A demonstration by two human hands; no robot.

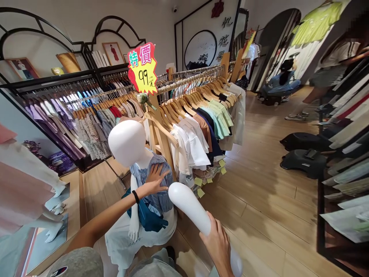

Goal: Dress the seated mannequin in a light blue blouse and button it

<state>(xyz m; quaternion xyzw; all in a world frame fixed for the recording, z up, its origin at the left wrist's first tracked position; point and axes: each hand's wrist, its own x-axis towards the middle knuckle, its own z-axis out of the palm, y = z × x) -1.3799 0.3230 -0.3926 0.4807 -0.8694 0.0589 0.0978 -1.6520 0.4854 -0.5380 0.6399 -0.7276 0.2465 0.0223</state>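
Note:
A white child mannequin (126,141) with a smooth, featureless head stands in front of me. It wears a blue-grey top (165,201), a teal cloth piece (150,218) at the waist and a white skirt (119,236). Its one attached arm hangs down, and the mannequin hand (133,229) lies over the skirt. My left hand (155,179), with a black band at the wrist, rests with spread fingers on the top near the shoulder. In my right hand (216,240) is a detached white mannequin arm (188,202), gripped around its length; its rounded end points up towards the mannequin's shoulder.
Right behind the mannequin runs a clothes rack (198,119) with a price sign (142,69). More garments hang along the left wall (86,127) and on the right-hand rack (348,173). Black cases (304,161) lie on the wooden floor (265,219). Two people are farther back.

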